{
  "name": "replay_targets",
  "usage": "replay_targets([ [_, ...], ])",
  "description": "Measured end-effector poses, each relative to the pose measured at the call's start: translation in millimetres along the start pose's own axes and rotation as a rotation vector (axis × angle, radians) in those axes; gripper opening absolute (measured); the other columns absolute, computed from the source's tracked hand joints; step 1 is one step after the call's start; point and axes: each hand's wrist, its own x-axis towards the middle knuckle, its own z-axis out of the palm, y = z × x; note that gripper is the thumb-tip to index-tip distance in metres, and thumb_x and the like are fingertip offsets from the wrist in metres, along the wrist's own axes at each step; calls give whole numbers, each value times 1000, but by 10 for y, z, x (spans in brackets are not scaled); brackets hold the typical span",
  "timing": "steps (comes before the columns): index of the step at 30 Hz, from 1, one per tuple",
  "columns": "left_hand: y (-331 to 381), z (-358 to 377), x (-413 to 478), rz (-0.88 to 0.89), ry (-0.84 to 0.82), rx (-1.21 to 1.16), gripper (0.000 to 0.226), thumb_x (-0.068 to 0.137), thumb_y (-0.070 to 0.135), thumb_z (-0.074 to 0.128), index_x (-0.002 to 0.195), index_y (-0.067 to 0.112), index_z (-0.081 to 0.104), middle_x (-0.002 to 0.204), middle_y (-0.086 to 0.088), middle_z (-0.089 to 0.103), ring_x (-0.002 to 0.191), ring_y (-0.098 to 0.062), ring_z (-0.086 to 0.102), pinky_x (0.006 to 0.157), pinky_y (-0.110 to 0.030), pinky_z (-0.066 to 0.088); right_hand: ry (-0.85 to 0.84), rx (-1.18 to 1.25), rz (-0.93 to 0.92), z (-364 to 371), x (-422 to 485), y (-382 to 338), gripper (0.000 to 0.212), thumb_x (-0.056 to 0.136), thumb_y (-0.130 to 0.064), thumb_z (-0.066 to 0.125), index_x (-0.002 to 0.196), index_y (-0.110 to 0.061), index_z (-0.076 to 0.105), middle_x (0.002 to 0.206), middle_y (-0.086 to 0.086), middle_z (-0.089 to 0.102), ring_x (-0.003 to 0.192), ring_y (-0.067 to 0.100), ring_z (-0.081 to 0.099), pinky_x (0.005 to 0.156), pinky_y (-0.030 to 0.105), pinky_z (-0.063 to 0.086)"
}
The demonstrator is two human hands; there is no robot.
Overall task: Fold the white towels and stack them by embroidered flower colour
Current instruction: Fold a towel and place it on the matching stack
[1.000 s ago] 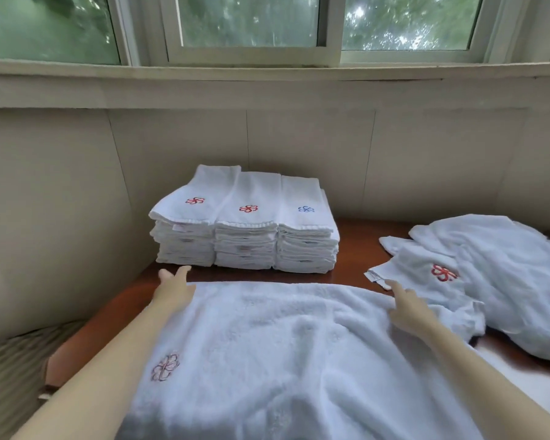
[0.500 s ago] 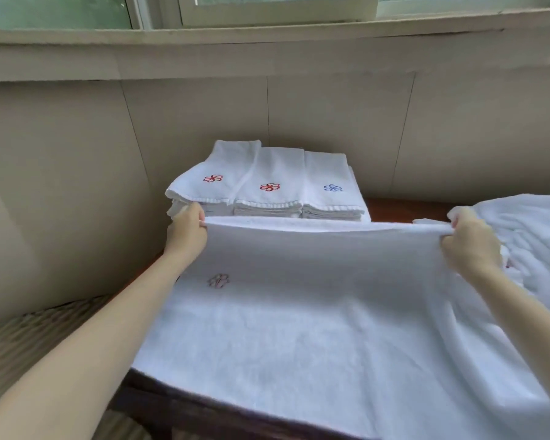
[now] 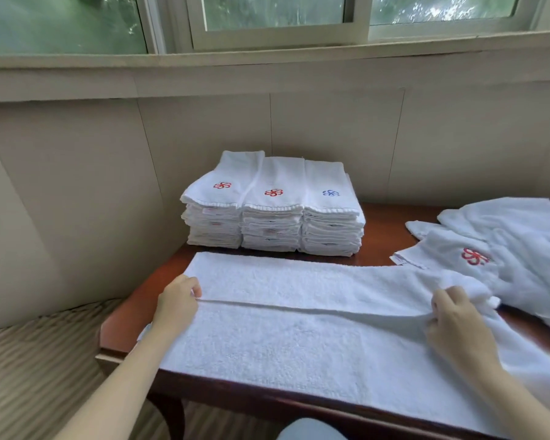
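Note:
A white towel [image 3: 299, 338] lies lengthwise across the wooden table [image 3: 134, 306], its far edge folded toward me so the hem runs across its middle. My left hand [image 3: 177, 304] pinches the left end of that folded hem. My right hand [image 3: 454, 322] grips the right end, where the cloth bunches. Its flower is hidden inside the fold. At the back stand three stacks of folded towels: two with red flowers [image 3: 222, 185] [image 3: 273, 192] and one with a blue flower [image 3: 331, 193].
A loose pile of unfolded white towels [image 3: 515, 249] lies at the right, one showing a red flower [image 3: 474, 256]. A tiled wall and window sill rise behind the table. A striped cushion [image 3: 45, 360] sits low on the left.
Both hands took the towel's far edge, lifted it and drew it toward me, laying it down as a fold across the middle. The embroidered flower is now covered.

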Motion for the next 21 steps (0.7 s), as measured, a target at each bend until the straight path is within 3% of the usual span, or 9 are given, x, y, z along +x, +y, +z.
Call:
replay_targets([
  [3, -8, -40, -77, -38, 48, 118, 31, 75, -12, 45, 66, 16, 54, 81, 0, 55, 92, -29, 54, 68, -32, 34, 10, 54, -51, -2, -73, 43, 22, 65, 15, 63, 74, -1, 51, 86, 18, 50, 56, 40, 53, 43, 34, 34],
  [6, 227, -57, -113, -98, 26, 549, 28, 89, 5, 45, 89, 24, 66, 104, 4, 60, 123, -23, 45, 93, -33, 33, 51, 150, -8, -21, -160, 50, 36, 68, 12, 63, 100, -3, 55, 117, 18, 48, 75, 41, 59, 50, 38, 42],
  [8, 591, -26, -89, -117, -46, 628, 28, 91, 12, 45, 102, 25, 66, 111, 5, 57, 118, -20, 45, 91, -30, 35, 53, 167, 132, -74, -199, 115, 45, 71, 11, 55, 112, -8, 47, 126, 18, 38, 81, 41, 57, 54, 37, 40],
  [11, 1350, 204, -115, -32, -192, 442, 32, 89, 10, 43, 108, 20, 66, 117, -2, 56, 113, -25, 47, 85, -33, 41, -28, 116, 355, -204, -241, 247, 34, 77, 7, 45, 109, -4, 42, 112, 20, 40, 87, 43, 55, 65, 42, 41],
  [15, 2472, 713, -435, 226, -380, -19, 30, 91, 17, 42, 110, 21, 66, 123, -6, 52, 113, -27, 51, 92, -36, 45, -278, -336, 144, -398, -368, 308, 19, 90, -15, 39, 106, -12, 50, 116, 7, 55, 109, 29, 50, 86, 36, 39],
  [18, 2971, 1118, -748, 385, -520, -129, 32, 96, 26, 41, 123, 19, 57, 130, -7, 49, 121, -26, 46, 99, -35, 41, -424, -446, 157, -543, -494, 326, 23, 93, -22, 36, 111, -18, 50, 118, 0, 56, 112, 22, 54, 77, 32, 42],
  [21, 2995, 1403, -906, 516, -483, -12, 39, 99, 34, 37, 135, 20, 44, 141, -2, 43, 130, -21, 39, 105, -33, 33, -471, -471, 276, -702, -564, 506, 26, 92, -14, 39, 116, -15, 47, 119, 1, 56, 111, 22, 56, 68, 29, 37],
])
